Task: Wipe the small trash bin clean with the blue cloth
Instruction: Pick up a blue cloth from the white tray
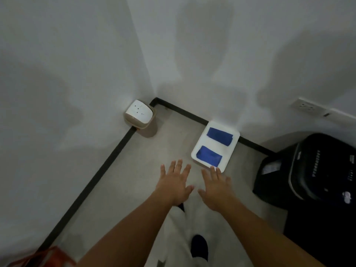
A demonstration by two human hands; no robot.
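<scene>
Standing in a room corner, looking down. Both hands out front, palms down, fingers spread wide, holding nothing: left hand (174,183) over bare floor, right hand (216,186) with its fingertips (212,168) crossing the near edge of the white tray (200,145) in this view, though whether touching or hovering above cannot be told. Two blue cloths on that tray, one nearer (209,156) and one farther (219,136), each folded flat and apart from the other. Small trash bin (140,119) tucked right into the corner, against the left wall and on the dark baseboard strip (96,176), white swing lid on top with a few dark specks, beige body below; well apart from the tray and from both hands. Black machine (316,170) off to the right, near the tray. Nothing begun yet by the look of it; first step likely fetching a cloth. Best done by reaching the right hand to the nearer cloth, pinching it by a folded edge and lifting it clear without dragging the tray. Then crouching toward the corner, steadying the bin with the left hand, since so light a thing probably slides or tips under a wipe, and starting on the speckled lid before the sides.
</scene>
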